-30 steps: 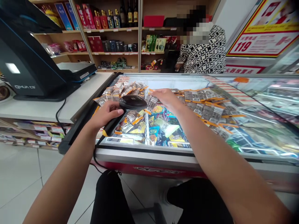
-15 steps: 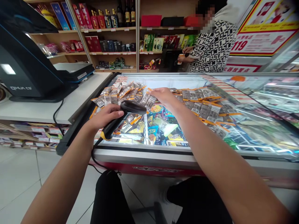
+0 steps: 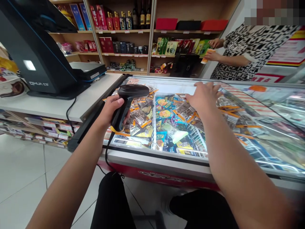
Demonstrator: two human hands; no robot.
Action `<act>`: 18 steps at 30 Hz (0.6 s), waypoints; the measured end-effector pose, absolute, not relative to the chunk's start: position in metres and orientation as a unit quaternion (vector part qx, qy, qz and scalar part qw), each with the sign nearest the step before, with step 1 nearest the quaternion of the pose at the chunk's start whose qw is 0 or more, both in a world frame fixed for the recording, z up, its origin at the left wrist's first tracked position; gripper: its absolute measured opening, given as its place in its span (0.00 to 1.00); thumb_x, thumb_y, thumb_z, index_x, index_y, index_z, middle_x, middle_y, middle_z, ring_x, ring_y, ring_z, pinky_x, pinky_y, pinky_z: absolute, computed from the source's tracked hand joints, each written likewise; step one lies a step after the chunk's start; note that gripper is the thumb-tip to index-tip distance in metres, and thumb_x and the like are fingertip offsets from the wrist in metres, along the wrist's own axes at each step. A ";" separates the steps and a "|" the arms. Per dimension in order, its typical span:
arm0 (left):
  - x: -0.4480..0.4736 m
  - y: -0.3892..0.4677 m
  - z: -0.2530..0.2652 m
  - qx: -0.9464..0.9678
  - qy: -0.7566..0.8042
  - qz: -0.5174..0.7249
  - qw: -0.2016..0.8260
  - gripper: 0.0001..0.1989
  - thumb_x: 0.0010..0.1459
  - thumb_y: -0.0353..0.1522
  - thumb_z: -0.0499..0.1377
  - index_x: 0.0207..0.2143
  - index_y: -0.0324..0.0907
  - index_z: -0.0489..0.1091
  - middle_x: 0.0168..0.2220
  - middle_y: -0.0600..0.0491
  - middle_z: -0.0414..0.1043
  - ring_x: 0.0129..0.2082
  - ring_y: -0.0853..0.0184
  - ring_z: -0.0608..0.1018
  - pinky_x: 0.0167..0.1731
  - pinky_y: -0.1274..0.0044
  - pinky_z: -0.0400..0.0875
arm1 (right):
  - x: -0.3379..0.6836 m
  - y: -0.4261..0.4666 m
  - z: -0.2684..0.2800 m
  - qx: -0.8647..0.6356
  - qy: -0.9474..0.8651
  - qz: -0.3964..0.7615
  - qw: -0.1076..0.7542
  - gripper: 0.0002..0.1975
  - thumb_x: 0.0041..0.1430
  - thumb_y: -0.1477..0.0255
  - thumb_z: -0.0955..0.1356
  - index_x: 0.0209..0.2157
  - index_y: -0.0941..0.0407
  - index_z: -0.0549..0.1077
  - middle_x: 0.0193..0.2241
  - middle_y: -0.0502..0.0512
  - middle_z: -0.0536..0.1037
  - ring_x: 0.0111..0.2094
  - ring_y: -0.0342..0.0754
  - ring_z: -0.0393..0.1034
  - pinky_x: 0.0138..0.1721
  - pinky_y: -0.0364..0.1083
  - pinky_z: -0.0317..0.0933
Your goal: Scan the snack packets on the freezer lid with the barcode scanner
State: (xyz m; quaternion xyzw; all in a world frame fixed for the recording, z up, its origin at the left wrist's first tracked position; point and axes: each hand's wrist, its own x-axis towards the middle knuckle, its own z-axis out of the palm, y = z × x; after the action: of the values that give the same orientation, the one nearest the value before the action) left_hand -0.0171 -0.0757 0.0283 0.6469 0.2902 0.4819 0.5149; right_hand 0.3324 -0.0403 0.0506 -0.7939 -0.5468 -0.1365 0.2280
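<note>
My left hand (image 3: 111,107) is wrapped round the handle of a black barcode scanner (image 3: 133,91) with a yellow-tipped grip. A cable hangs from its lower end. Beneath the scanner, small clear packets with orange edges (image 3: 140,120) are heaped on the glass top of a chest freezer (image 3: 166,155). Fingers spread, my right hand (image 3: 205,98) hovers at a second heap of the same packets (image 3: 231,121) and appears to hold nothing. Whether its fingertips touch a packet cannot be made out. Bagged frozen goods (image 3: 175,133) show through the glass between the heaps.
To the left, a black checkout terminal (image 3: 47,63) with a scale stands on a white counter (image 3: 59,109). Shelves with bottles and boxes (image 3: 128,47) line the back wall. Across the freezer a person in a patterned shirt (image 3: 247,51) holds an orange-and-white cup (image 3: 207,55).
My right hand has let go of a packet from the left heap and moved right, fingers now spread. The scanner has been raised slightly. The view has shifted, and the person's hands have come nearer.
</note>
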 end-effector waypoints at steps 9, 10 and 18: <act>-0.015 -0.074 0.028 0.643 0.309 0.475 0.516 0.25 0.52 0.56 0.67 0.33 0.43 0.73 0.21 0.52 0.74 0.13 0.66 0.73 0.12 0.75 0.64 | 0.213 -0.072 0.020 -0.562 -0.785 0.240 0.096 0.30 0.60 0.49 0.74 0.55 0.56 0.77 0.58 0.69 0.76 0.55 0.65 0.74 0.51 0.57 0.70; -0.015 -0.074 0.028 0.642 0.309 0.476 0.516 0.25 0.52 0.56 0.67 0.33 0.43 0.73 0.21 0.52 0.75 0.13 0.66 0.73 0.12 0.75 0.64 | 0.209 -0.074 0.018 -0.559 -0.791 0.233 0.085 0.32 0.60 0.51 0.75 0.57 0.57 0.76 0.60 0.70 0.75 0.57 0.66 0.73 0.53 0.57 0.69; -0.020 -0.075 0.025 0.672 0.314 0.398 0.540 0.23 0.53 0.53 0.67 0.30 0.43 0.72 0.21 0.51 0.75 0.13 0.65 0.73 0.13 0.76 0.66 | 0.243 -0.066 0.024 -0.602 -0.777 0.160 0.092 0.37 0.51 0.77 0.77 0.63 0.50 0.73 0.60 0.67 0.71 0.66 0.75 0.62 0.59 0.66 0.64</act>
State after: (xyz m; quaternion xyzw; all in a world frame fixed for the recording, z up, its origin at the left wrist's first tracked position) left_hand -0.0197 -0.0747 0.0250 0.6724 0.3137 0.3975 0.5398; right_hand 0.2426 -0.0662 0.0238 -0.6020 -0.7768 0.1601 0.0922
